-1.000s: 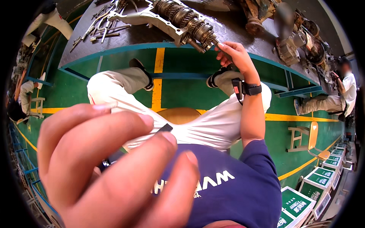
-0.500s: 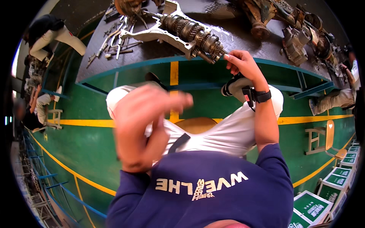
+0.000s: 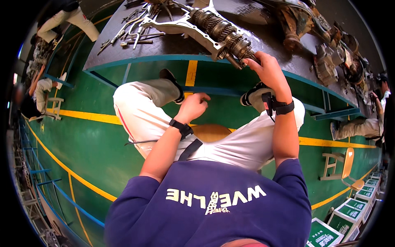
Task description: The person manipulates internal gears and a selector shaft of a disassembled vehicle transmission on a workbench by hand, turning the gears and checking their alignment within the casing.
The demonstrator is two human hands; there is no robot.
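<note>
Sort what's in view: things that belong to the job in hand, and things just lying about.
Likely in the job:
- gear shaft, its end in the right hand
- metal casing beside it

Seemingly lying about:
- loose rods
- rusty housing
- right-side chair
- green-and-white boxes

"What covers the ground?"
"A green floor [image 3: 94,144] crossed by yellow lines [image 3: 94,116]."
"And the furniture?"
"A dark-topped workbench [image 3: 111,55] on a blue frame, a pale stool [image 3: 55,99] at the left, a wooden-seated chair [image 3: 348,162] at the right."
"And the edges?"
"Green-and-white boxes [image 3: 323,234] lined up at the lower right, blue rails [image 3: 49,181] at the lower left."
</note>
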